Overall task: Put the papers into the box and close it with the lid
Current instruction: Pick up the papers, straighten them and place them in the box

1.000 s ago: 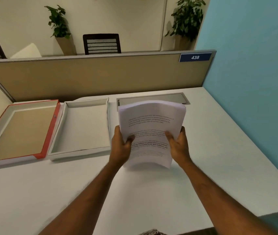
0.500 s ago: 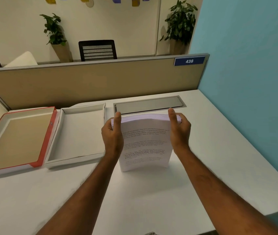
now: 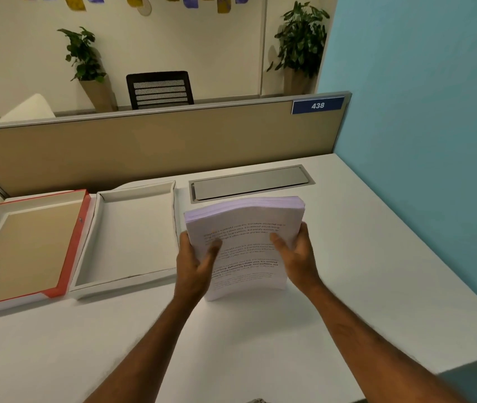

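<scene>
Thick stack of printed white paper sheets (image 3: 246,245), stood on its lower edge on the white desk (image 3: 260,344), clasped by left hand (image 3: 195,266) and right hand (image 3: 297,257) at its sides, likely to square it; open white cardboard box (image 3: 132,234) just left, red-edged lid (image 3: 28,245) beyond.

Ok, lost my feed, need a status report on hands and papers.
Both hands, left and right, grip the papers. Stack upright on desk. White box open, empty, nothing blocking.
</scene>
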A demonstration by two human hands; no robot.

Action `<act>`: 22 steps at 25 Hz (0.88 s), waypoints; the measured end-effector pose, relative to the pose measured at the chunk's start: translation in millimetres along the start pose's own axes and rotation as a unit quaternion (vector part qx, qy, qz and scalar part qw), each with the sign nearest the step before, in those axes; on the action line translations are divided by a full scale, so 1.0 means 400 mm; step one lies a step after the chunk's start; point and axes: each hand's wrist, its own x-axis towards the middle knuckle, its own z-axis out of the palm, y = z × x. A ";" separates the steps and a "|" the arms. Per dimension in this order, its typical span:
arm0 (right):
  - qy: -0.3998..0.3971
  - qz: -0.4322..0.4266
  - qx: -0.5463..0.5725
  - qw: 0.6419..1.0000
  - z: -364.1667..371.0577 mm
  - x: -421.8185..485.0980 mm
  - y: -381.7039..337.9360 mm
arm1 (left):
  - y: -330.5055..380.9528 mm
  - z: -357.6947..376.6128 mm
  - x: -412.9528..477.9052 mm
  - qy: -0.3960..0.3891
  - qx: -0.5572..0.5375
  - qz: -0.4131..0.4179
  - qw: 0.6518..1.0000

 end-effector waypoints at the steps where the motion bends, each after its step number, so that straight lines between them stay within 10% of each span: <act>1: -0.004 0.004 -0.014 1.000 0.000 -0.014 0.016 | -0.015 0.000 -0.018 -0.010 0.011 0.001 1.000; 22: -0.074 0.073 -0.134 0.985 -0.034 -0.013 0.180 | -0.195 -0.013 -0.063 -0.043 0.109 -0.067 0.991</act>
